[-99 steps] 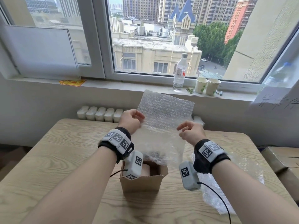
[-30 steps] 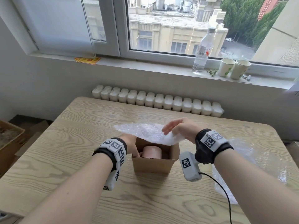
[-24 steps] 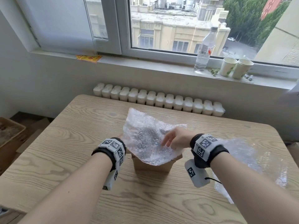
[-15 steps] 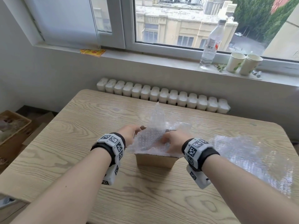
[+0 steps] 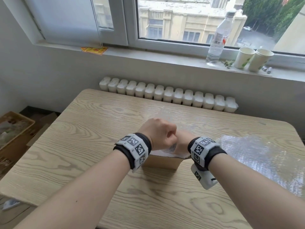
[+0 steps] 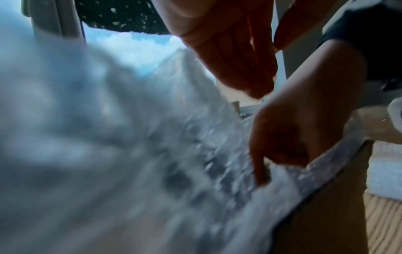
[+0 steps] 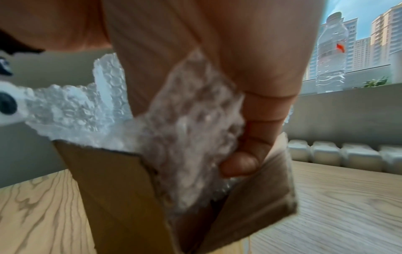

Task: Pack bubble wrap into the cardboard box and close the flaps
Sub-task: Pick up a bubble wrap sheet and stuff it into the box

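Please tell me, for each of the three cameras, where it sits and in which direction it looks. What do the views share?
Head: worn on the head, looks forward and down at the table; both forearms, left hand and right hand over the box.
Left wrist: beside the box, looks across the bubble wrap toward the right hand's fingers pressing it in.
Right wrist: low at the box corner, looks toward the window and bottle; shows its own fingers in the box.
All three share box and wrap.
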Motion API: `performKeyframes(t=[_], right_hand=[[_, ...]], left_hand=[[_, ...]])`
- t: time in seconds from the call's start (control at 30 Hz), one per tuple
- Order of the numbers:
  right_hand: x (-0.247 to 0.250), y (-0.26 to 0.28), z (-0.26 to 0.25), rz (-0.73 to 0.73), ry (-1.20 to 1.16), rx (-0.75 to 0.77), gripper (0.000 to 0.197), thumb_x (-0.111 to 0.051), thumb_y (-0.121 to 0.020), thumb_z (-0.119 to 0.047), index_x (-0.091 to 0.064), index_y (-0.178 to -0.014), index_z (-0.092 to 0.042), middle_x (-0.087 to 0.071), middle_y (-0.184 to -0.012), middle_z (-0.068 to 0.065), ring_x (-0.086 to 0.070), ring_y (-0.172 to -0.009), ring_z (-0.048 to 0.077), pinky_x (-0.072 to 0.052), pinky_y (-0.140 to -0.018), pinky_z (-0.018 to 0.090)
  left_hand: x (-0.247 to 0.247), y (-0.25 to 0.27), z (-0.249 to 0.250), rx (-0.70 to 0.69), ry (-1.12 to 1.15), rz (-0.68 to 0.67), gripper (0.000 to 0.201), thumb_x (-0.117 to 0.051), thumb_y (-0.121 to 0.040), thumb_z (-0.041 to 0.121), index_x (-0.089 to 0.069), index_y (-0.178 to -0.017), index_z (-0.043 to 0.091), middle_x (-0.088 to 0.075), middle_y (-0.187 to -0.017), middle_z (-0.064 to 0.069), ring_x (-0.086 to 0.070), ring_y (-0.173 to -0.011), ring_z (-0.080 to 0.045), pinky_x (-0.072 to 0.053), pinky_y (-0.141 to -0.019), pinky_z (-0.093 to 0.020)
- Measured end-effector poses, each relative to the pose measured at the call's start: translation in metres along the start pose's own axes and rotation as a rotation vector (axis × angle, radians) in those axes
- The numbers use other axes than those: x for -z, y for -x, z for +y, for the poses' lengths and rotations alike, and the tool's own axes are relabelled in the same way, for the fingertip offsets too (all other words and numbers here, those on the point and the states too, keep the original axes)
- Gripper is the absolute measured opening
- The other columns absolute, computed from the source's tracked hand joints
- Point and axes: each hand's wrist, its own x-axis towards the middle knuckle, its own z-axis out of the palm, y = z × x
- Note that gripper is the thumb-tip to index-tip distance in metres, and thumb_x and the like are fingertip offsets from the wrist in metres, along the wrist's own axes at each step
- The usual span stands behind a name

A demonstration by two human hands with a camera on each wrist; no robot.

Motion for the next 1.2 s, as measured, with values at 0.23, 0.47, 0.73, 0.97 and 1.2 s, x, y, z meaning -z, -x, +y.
performKeyframes(t=[0.23,0.47,0.73,0.97,1.2], right_hand=[[0.001,0.005,0.009,-0.069,-0.035,0.013,0.049,-0.062,-0.074,-0.006,-0.066,-0.115,-0.032,-0.062,-0.119,-0.006,-0.059,-0.107,0.018,-0.053,-0.081,0.027],[0.008,0.007,0.011,-0.105,-0.026,-0.043,0.046,-0.065,-0.075,-0.003,-0.070,-0.111,-0.032,-0.062,-0.111,-0.003,-0.058,-0.083,0.016,-0.046,-0.056,0.020],[0.009,0.010,0.005,-0.052,0.091,-0.058,0.038,-0.063,-0.076,-0.005,-0.071,-0.108,-0.024,-0.070,-0.104,0.004,-0.069,-0.091,0.023,-0.059,-0.079,0.034],[0.003,0.003,-0.006,0.224,0.003,0.063,0.026,-0.054,-0.083,-0.017,-0.070,-0.104,-0.020,-0.066,-0.104,0.004,-0.058,-0.102,0.024,-0.047,-0.081,0.032],[-0.011,-0.005,-0.007,0.056,0.069,-0.012,0.025,-0.051,-0.084,-0.031,-0.065,-0.099,-0.016,-0.065,-0.103,0.004,-0.058,-0.102,0.026,-0.041,-0.080,0.036]], left_hand=[[-0.010,0.000,-0.034,0.195,-0.226,-0.263,0.032,-0.048,-0.091,0.015,-0.062,-0.119,0.021,-0.064,-0.118,0.000,-0.059,-0.109,-0.020,-0.047,-0.087,-0.030],[-0.021,-0.004,-0.034,0.148,-0.395,-0.377,0.036,-0.056,-0.087,0.020,-0.056,-0.123,0.021,-0.065,-0.118,-0.001,-0.062,-0.109,-0.022,-0.048,-0.084,-0.030],[-0.041,-0.001,-0.035,0.214,-0.419,-0.546,0.038,-0.051,-0.089,0.013,-0.046,-0.127,0.015,-0.064,-0.119,-0.008,-0.061,-0.110,-0.027,-0.046,-0.085,-0.037],[-0.044,0.000,-0.043,0.204,-0.349,-0.493,0.040,-0.055,-0.087,0.020,-0.048,-0.126,0.020,-0.063,-0.119,-0.004,-0.059,-0.114,-0.025,-0.046,-0.084,-0.033],[-0.046,0.004,-0.050,-0.016,-0.335,-0.304,0.036,-0.047,-0.090,0.025,-0.051,-0.125,0.024,-0.050,-0.129,0.002,-0.047,-0.125,-0.019,-0.035,-0.105,-0.033]])
